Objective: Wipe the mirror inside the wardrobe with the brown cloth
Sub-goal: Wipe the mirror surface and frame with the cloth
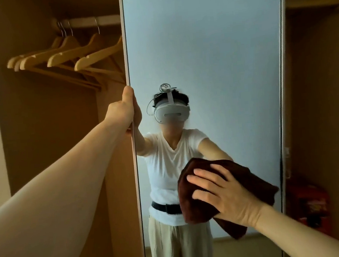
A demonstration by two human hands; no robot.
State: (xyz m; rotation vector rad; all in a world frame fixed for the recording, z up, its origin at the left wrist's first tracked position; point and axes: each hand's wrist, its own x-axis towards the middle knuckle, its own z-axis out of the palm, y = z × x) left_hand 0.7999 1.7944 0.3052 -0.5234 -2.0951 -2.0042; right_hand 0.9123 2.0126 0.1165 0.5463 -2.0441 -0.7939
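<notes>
A tall mirror [209, 53] in a pale frame stands upright inside the wooden wardrobe. My left hand [125, 109] grips the mirror's left edge at mid height, arm stretched out. My right hand [223, 193] lies flat with fingers spread on a dark brown cloth [194, 208], pressing it against the lower right part of the glass. The cloth is bunched, and one corner hangs down below my wrist. The glass reflects a person in a white shirt wearing a headset.
Several wooden hangers [66, 55] hang from a rail [89, 21] in the wardrobe's upper left. Brown wardrobe walls close in on both sides. A red object [308, 200] sits low behind the mirror's right edge.
</notes>
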